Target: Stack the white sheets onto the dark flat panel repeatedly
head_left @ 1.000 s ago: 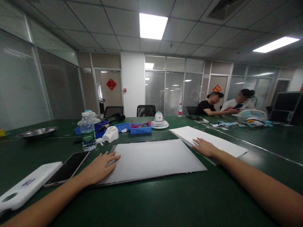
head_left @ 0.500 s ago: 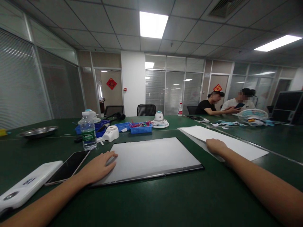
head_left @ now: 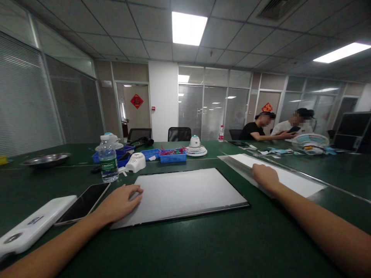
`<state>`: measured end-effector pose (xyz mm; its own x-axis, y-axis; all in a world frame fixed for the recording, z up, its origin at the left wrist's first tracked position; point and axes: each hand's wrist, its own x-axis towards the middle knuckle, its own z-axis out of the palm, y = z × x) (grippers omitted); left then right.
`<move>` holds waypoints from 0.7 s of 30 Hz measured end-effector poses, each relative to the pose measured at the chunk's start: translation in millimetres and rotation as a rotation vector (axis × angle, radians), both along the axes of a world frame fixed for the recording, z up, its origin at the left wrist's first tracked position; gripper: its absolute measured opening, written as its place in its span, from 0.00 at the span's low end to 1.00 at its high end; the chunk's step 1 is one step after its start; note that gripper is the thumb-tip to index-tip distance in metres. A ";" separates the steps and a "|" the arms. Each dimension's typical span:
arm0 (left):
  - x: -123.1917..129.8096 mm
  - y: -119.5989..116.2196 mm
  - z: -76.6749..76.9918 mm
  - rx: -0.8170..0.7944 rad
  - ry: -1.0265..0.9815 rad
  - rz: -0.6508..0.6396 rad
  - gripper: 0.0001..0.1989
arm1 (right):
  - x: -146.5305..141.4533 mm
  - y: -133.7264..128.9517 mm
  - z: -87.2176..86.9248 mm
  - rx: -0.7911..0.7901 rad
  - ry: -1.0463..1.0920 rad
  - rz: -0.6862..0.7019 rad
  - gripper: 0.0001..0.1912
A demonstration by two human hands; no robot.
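Note:
A flat grey-white panel (head_left: 182,195) with thin black edges lies on the green table in front of me. My left hand (head_left: 123,201) rests at the panel's left edge, fingers laid on its surface and thumb side toward the middle. To the right are sheets: a white sheet (head_left: 298,177) and a greyish, translucent-looking sheet (head_left: 239,168) along its near-left side. My right hand (head_left: 265,177) is at the near edge of these sheets with its fingers curled in. The fingertips are hidden, so which sheet it grips, one or both, does not show.
Left of the panel lie a phone (head_left: 84,203), a white device (head_left: 37,224) and a water bottle (head_left: 108,159). Behind it are a white plastic housing (head_left: 135,163), blue trays (head_left: 173,157) and a small fan part (head_left: 195,148). Two people (head_left: 256,130) sit far right.
The white and translucent sheets have shifted against each other, with more of the translucent one showing at the left and right ends. Both hands have stayed nearly in place.

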<state>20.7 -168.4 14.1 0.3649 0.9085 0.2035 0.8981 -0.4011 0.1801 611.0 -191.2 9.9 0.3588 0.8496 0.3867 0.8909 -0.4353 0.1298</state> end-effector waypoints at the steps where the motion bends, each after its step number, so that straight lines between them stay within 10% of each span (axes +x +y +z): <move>1: -0.5 0.9 -1.0 0.006 -0.005 0.000 0.30 | -7.0 -0.7 3.1 0.028 -0.013 0.018 0.18; 21: -6.7 11.2 -5.1 -0.082 -0.239 0.064 0.35 | -176.7 -54.1 9.3 -0.154 -0.072 1.321 0.18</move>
<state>14.0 -157.2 9.0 0.2562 0.9453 0.2018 0.8491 -0.3199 0.4204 434.3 -245.2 19.2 -0.7803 0.5777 0.2395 0.6190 0.7682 0.1636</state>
